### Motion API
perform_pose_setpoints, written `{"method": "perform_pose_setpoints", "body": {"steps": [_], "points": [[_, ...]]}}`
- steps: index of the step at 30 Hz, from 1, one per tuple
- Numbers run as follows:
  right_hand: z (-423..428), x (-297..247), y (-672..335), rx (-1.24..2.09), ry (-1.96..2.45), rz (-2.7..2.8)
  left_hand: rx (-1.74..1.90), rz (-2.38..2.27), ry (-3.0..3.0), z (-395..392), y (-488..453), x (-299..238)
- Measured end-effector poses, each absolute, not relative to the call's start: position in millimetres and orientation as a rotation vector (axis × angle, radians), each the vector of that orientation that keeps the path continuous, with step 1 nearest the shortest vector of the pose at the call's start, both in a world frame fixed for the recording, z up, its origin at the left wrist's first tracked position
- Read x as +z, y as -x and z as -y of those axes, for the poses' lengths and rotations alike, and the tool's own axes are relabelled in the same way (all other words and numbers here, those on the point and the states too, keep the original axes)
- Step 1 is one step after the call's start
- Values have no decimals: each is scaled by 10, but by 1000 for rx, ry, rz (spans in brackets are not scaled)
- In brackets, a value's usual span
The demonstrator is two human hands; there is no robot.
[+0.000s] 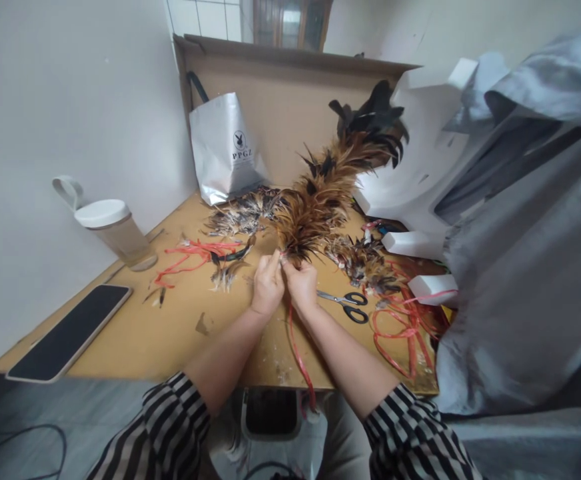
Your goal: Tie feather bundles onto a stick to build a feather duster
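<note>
A long bundle of brown and black feathers (328,180) rises from the cardboard tabletop (135,333) toward the back right. My left hand (267,285) and my right hand (300,285) are both closed at the bundle's base, side by side, pinching it. A red plastic strip (298,353) hangs from between my hands down over the table's front edge. Loose feathers (243,213) lie behind my left hand.
Black-handled scissors (346,303) lie just right of my right hand. Red strips (405,327) coil at the right, more red strips (190,257) at the left. A phone (68,330), a lidded jar (115,230), a silver bag (225,150) and white foam blocks (433,288) stand around.
</note>
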State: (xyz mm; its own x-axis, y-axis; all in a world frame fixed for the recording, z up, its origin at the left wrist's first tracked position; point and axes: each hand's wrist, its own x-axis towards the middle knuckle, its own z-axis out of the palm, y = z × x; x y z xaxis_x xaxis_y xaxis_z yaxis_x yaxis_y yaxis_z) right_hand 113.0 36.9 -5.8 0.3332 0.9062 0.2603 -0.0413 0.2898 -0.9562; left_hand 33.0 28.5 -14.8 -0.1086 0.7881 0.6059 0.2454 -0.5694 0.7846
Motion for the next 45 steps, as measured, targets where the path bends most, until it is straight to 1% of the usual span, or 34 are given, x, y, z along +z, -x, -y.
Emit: {"method": "perform_pose_setpoints", "body": {"steps": [6, 12, 19, 24, 28, 34, 36, 41, 45], "points": [[-405, -96, -1160, 882, 1079, 917, 1732, -1073, -1716, -295, -358, -158], [-404, -105, -1126, 934, 1053, 925, 1739, -1095, -1683, -348, -342, -161], [-426, -52, -1153, 1023, 1023, 865, 1746, -1047, -1449, -366, -361, -142], [-383, 57, -1226, 1144, 957, 931, 1564, -842, -1152, -362, -373, -106], [-389, 68, -1303, 1131, 912, 995, 1441, -664, -1027, -346, -371, -74], [-433, -3, -1377, 1290, 788, 1118, 1383, -664, -950, -384, -343, -69], [-447, -17, -1383, 1259, 792, 1121, 1373, -700, -960, -412, -326, -91], [-470, -10, -1376, 1013, 975, 1132, 1409, -788, -958, -463, -303, -151], [-452, 14, -1358, 988, 996, 1147, 1450, -837, -951, -472, -307, -159]]}}
